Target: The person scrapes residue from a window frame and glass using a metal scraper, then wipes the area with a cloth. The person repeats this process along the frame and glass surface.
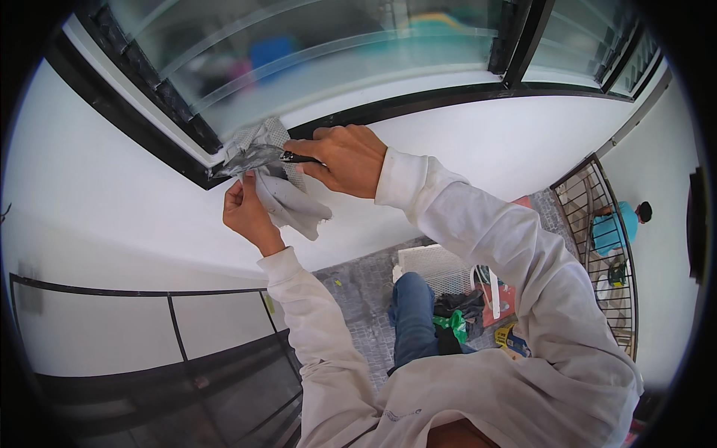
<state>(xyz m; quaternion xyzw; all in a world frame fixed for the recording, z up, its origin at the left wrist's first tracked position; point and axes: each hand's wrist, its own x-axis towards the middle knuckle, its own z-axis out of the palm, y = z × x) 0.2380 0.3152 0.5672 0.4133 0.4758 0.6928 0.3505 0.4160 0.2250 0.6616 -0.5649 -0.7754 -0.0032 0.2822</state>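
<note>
Our right hand [347, 160] is closed around the dark handle of a grey-bladed tool [261, 157], its blade over a bunched, pale cloth [291, 205] at the lower-left corner of the black window frame [418, 103]. Our left hand [250, 215], thumb and fingers nearly together, appears to pinch the cloth just below the blade. We would do best keeping the cloth taut, the blade flat, and our left fingertips clear of its edge.
</note>
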